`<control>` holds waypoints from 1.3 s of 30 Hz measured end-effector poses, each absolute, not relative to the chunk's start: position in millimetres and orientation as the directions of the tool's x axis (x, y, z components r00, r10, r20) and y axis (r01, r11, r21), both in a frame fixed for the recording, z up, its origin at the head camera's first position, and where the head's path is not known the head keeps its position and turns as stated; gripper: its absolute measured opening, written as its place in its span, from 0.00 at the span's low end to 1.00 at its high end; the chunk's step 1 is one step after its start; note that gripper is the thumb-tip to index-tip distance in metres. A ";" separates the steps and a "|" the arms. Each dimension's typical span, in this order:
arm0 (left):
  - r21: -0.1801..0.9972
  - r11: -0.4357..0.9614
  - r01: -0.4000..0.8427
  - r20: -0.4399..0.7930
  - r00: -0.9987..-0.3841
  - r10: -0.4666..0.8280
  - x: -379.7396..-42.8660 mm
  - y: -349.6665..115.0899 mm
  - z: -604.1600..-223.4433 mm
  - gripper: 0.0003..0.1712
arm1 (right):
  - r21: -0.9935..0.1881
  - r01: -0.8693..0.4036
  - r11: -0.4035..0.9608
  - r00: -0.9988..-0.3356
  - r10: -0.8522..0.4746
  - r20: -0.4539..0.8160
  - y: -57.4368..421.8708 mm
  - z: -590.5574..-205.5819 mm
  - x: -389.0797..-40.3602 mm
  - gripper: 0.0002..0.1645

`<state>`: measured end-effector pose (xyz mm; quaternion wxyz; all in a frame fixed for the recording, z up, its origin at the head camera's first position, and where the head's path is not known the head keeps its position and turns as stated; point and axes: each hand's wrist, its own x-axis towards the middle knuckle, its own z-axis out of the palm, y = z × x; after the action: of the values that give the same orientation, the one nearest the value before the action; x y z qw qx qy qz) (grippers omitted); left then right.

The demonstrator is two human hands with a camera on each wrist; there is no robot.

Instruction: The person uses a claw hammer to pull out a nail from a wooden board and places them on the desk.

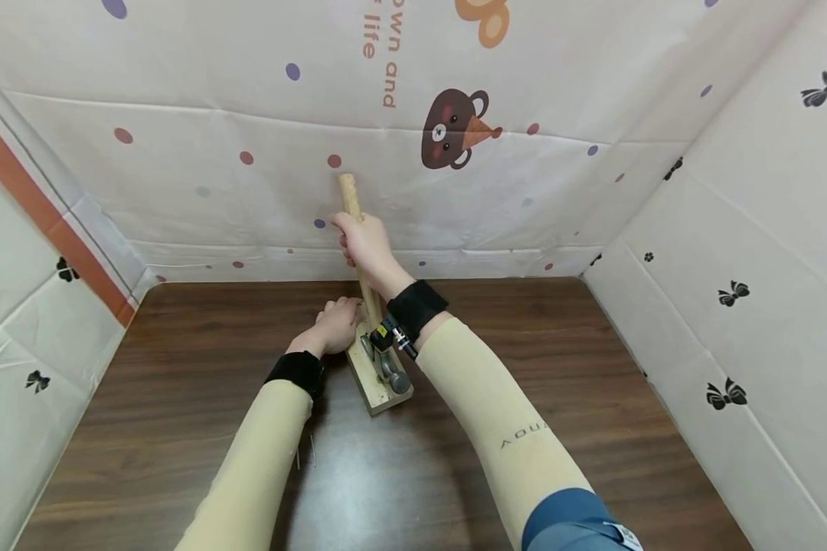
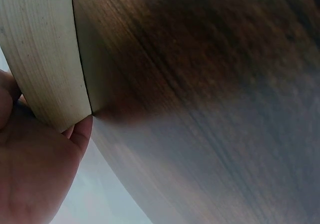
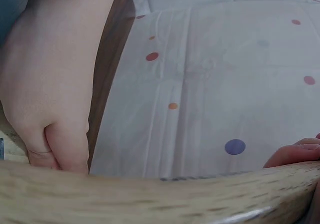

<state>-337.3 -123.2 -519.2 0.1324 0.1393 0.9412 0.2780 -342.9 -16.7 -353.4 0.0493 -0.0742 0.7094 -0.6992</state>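
My right hand (image 1: 370, 246) grips the wooden handle of a claw hammer (image 1: 348, 193), which slants up toward the back wall. The steel hammer head (image 1: 397, 378) lies over the near part of a pale wooden board (image 1: 375, 393) on the table. At the board's far end, my left hand (image 1: 335, 327) holds it, and the left wrist view shows fingers curled round the end of the board (image 2: 45, 53). The right wrist view has the handle (image 3: 125, 196) across its bottom, with the left hand (image 3: 47, 108) beyond it. Whether the claw catches a nail is hidden.
Two thin nails (image 1: 313, 450) lie on the brown wood-grain table (image 1: 200, 367), beside the left forearm. A white patterned sheet (image 1: 248, 199) covers the wall right behind the table. More patterned sheeting (image 1: 717, 329) rises along the right side.
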 end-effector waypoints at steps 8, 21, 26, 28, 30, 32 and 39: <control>0.598 0.780 0.186 -0.158 -0.926 0.342 -338.9 -124.9 -522.8 0.31 | -0.992 -0.117 -0.055 -0.980 -0.155 0.125 -4.0 -355.8 -330.6 0.20; 0.582 0.787 0.204 -0.143 -0.927 0.346 -338.6 -121.7 -518.2 0.30 | -0.939 -0.298 -0.175 -0.935 -0.147 0.324 24.8 -352.7 -294.6 0.21; 0.581 0.789 0.201 -0.147 -0.928 0.344 -339.9 -122.5 -523.8 0.31 | -0.887 -0.380 -0.260 -0.899 -0.122 0.421 40.0 -357.9 -268.0 0.14; 0.583 0.788 0.196 -0.152 -0.927 0.343 -338.8 -122.6 -523.6 0.31 | -0.842 -0.434 -0.319 -0.870 -0.094 0.484 50.2 -361.1 -254.1 0.12; 0.580 0.791 0.195 -0.154 -0.927 0.342 -336.8 -123.2 -521.9 0.31 | -0.782 -0.500 -0.372 -0.828 -0.061 0.558 61.1 -364.8 -240.6 0.11; 0.577 0.794 0.192 -0.153 -0.929 0.336 -334.7 -123.4 -519.7 0.31 | -0.702 -0.576 -0.420 -0.762 -0.037 0.647 71.6 -368.7 -228.3 0.13; 0.555 0.803 0.216 -0.135 -0.929 0.344 -324.6 -121.2 -507.2 0.30 | -0.439 -0.686 -0.580 -0.526 -0.022 0.850 96.6 -381.2 -194.5 0.21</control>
<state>-324.6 -121.2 -507.2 0.1151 0.1485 0.9426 0.2760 -194.5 96.6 -381.2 -0.2144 -0.4371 0.4048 -0.7740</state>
